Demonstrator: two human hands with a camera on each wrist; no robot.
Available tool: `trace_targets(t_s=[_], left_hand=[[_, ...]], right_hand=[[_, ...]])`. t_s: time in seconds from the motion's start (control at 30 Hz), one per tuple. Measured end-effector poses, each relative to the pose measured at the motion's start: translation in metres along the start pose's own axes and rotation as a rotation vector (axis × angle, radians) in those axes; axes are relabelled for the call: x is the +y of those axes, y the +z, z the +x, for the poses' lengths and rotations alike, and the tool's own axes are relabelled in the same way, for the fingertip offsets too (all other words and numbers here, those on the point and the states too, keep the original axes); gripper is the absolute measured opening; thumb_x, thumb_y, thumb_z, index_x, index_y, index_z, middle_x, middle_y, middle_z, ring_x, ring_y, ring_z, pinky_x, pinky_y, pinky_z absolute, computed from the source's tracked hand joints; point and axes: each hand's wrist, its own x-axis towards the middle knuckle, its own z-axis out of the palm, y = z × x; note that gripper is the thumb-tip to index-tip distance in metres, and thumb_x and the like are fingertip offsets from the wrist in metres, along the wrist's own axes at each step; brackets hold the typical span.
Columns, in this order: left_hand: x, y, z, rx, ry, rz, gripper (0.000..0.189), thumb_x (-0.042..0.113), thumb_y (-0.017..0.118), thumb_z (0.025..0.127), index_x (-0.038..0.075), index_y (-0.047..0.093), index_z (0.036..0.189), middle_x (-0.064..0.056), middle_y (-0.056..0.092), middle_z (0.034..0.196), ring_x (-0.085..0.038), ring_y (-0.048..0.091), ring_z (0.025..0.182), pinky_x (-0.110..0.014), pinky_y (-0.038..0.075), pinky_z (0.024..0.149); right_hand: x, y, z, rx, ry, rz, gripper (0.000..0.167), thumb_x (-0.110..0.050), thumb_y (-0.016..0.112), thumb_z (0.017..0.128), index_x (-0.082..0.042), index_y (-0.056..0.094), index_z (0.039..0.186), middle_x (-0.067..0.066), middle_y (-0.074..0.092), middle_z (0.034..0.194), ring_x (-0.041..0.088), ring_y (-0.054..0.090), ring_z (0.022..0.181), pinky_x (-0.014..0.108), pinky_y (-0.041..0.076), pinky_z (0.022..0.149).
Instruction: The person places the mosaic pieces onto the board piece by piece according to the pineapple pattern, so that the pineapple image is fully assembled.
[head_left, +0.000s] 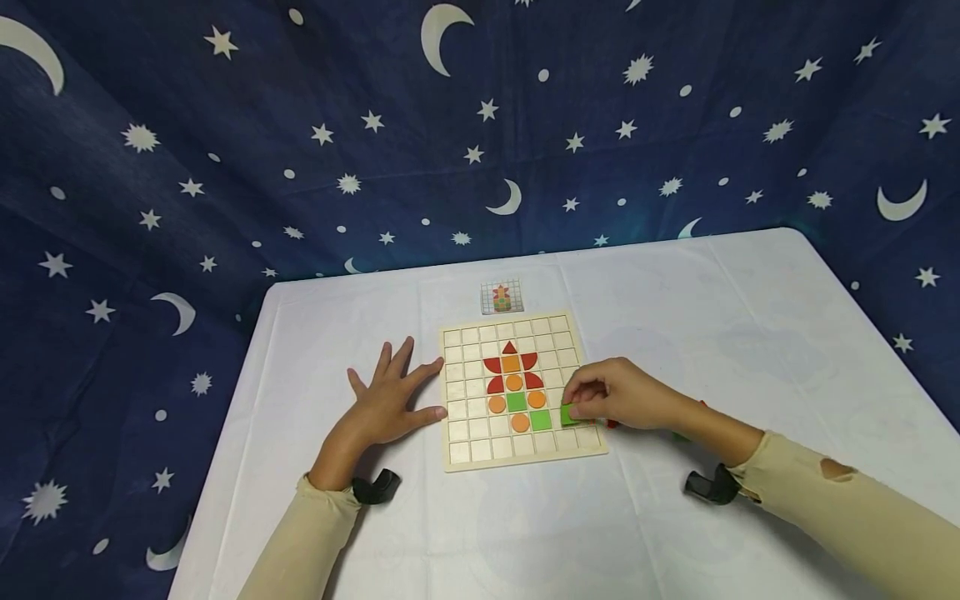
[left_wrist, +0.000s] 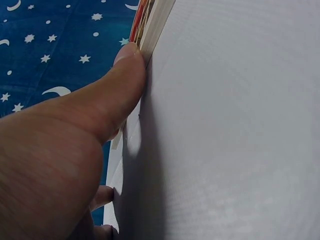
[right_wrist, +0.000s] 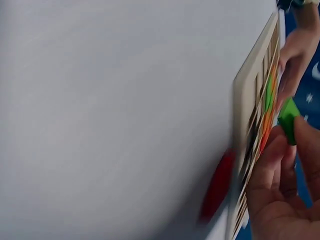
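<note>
A pale wooden grid board lies on the table, with flat coloured shapes set in its squares. A red triangle tops the pattern, with red quarter-circle pieces, an orange square, orange discs and green squares below it. Spread wide on the left, my left hand touches the board's left edge with thumb and index fingertips. My right hand pinches a green tile between thumb and fingers, over the right part of the board. Part of the grid there is hidden under that hand.
Behind the board lies a small pattern card showing a similar figure. A red piece lies on the white tablecloth by the board's right edge, and other loose pieces show partly under the right forearm. A dark blue star-patterned cloth hangs behind.
</note>
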Motion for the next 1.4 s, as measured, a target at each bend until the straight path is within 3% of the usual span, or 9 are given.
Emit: trace_targets(t_s=[0.17, 0.43, 0.7, 0.93, 1.1, 1.4], left_hand=[[0.001, 0.000, 0.001, -0.005, -0.006, -0.003, 0.084, 0.064, 0.073, 0.084, 0.035, 0.042, 0.156, -0.016, 0.008, 0.172, -0.050, -0.004, 0.157, -0.091, -0.007, 0.100], [0.002, -0.001, 0.000, -0.002, -0.003, -0.002, 0.083, 0.065, 0.073, 0.084, 0.036, 0.043, 0.156, -0.017, 0.009, 0.172, -0.050, -0.003, 0.157, -0.091, -0.006, 0.100], [0.001, 0.001, 0.002, 0.002, -0.004, 0.008, 0.082, 0.066, 0.072, 0.083, 0.037, 0.044, 0.155, -0.016, 0.010, 0.172, -0.050, -0.003, 0.157, -0.091, -0.006, 0.100], [0.000, 0.002, 0.001, 0.002, -0.008, 0.009, 0.082, 0.066, 0.073, 0.083, 0.037, 0.044, 0.155, -0.016, 0.010, 0.172, -0.050, -0.003, 0.157, -0.091, -0.006, 0.100], [0.000, 0.001, 0.001, -0.003, -0.009, 0.008, 0.082, 0.066, 0.072, 0.083, 0.037, 0.044, 0.155, -0.016, 0.009, 0.172, -0.050, -0.003, 0.157, -0.091, -0.006, 0.100], [0.001, 0.000, 0.000, -0.002, -0.006, -0.002, 0.082, 0.065, 0.073, 0.084, 0.037, 0.044, 0.155, -0.016, 0.009, 0.172, -0.050, -0.003, 0.157, -0.091, -0.007, 0.100]], right_hand=[[-0.019, 0.021, 0.019, 0.010, -0.062, 0.001, 0.012, -0.011, 0.077, 0.089, -0.020, 0.077, 0.095, -0.007, 0.069, 0.080, 0.010, 0.061, 0.075, 0.022, 0.052, 0.069], [-0.043, 0.043, 0.041, 0.060, -0.122, -0.060, 0.012, -0.009, 0.079, 0.087, -0.021, 0.078, 0.092, -0.013, 0.069, 0.081, 0.006, 0.063, 0.074, 0.023, 0.055, 0.070], [-0.050, 0.059, 0.054, 0.080, -0.147, -0.152, 0.007, -0.009, 0.081, 0.086, -0.016, 0.078, 0.086, -0.014, 0.067, 0.072, 0.001, 0.059, 0.065, 0.021, 0.053, 0.065], [-0.053, 0.065, 0.056, 0.064, -0.182, -0.255, 0.008, -0.009, 0.081, 0.084, -0.016, 0.081, 0.087, -0.014, 0.068, 0.077, -0.002, 0.057, 0.068, 0.020, 0.051, 0.067], [-0.054, 0.066, 0.056, 0.080, -0.175, -0.357, 0.008, -0.013, 0.083, 0.083, -0.020, 0.083, 0.088, -0.015, 0.067, 0.080, -0.002, 0.056, 0.070, 0.020, 0.049, 0.067], [-0.055, 0.066, 0.052, 0.097, -0.094, -0.381, 0.011, -0.014, 0.085, 0.079, -0.021, 0.082, 0.086, -0.015, 0.066, 0.080, 0.005, 0.058, 0.076, 0.022, 0.047, 0.065]])
